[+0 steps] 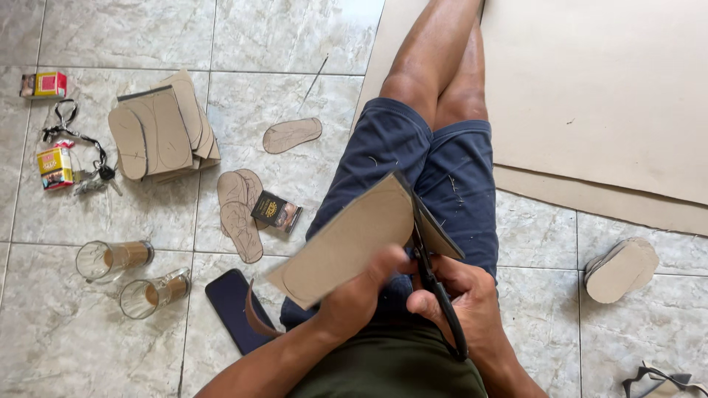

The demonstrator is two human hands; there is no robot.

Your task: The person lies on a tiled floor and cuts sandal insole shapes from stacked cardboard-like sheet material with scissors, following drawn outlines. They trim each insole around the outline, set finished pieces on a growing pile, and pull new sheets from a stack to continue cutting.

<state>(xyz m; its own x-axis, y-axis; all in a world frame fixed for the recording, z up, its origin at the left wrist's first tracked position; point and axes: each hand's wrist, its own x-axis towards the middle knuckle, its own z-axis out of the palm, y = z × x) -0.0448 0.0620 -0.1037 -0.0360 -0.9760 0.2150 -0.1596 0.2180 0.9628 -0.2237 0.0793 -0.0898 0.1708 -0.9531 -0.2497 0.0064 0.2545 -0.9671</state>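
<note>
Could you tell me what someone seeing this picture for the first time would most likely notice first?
Most striking is the brown cardboard piece at centre, held by the left hand over the lap while the right hand works black scissors into its edge. Next, the stack of sole-shaped cutouts on the tiled floor at upper left. Two glass mugs lie on their sides at lower left.

tan cardboard (pixel 346 239), black scissors (pixel 435 284), navy shorts (pixel 457 184)

Matt brown cardboard piece (pixel 346 247); glossy marble-look floor tiles (pixel 295 37).
</note>
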